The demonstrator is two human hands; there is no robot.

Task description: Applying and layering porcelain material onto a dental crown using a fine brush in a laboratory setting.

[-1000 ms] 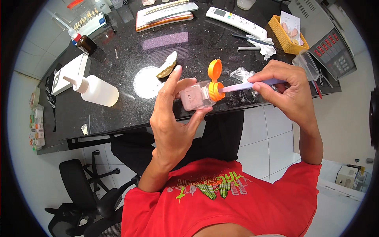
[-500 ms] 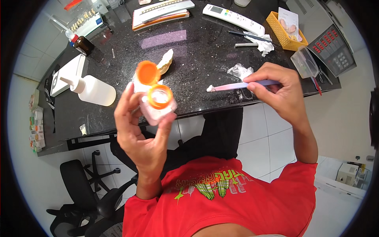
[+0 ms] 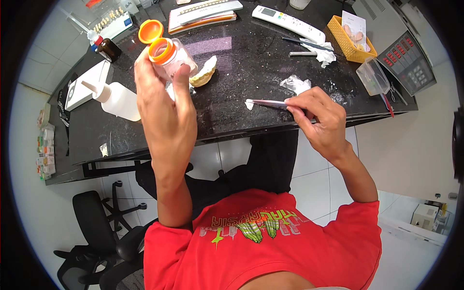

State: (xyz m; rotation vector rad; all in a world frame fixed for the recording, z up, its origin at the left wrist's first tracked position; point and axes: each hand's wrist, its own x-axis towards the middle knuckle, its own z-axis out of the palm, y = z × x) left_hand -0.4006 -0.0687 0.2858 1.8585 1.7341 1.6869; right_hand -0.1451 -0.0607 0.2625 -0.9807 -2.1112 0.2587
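My left hand (image 3: 164,113) is closed round a clear plastic jar (image 3: 182,54) with an orange rim. Its orange flip lid (image 3: 151,30) stands open to the far left. My right hand (image 3: 321,121) pinches a slim pale spatula (image 3: 271,103) that points left. A small white clump (image 3: 249,104) sits on the spatula's tip, over the dark worktop. Just right of the jar lies a yellowish dental cast (image 3: 203,76) with a white part on top. Something white next to it is partly hidden behind my left hand.
On the powder-dusted black worktop (image 3: 232,123) a white squeeze bottle (image 3: 121,100) stands at left, a brown bottle (image 3: 108,50) behind it. Crumpled clear film (image 3: 296,85) lies behind my right hand. Farther back are a white remote (image 3: 289,24), a yellow basket (image 3: 344,42) and a clear box (image 3: 372,77).
My left hand has carried the jar up and away to the left, turning so its back now shows. My right hand and the spatula have shifted slightly left.
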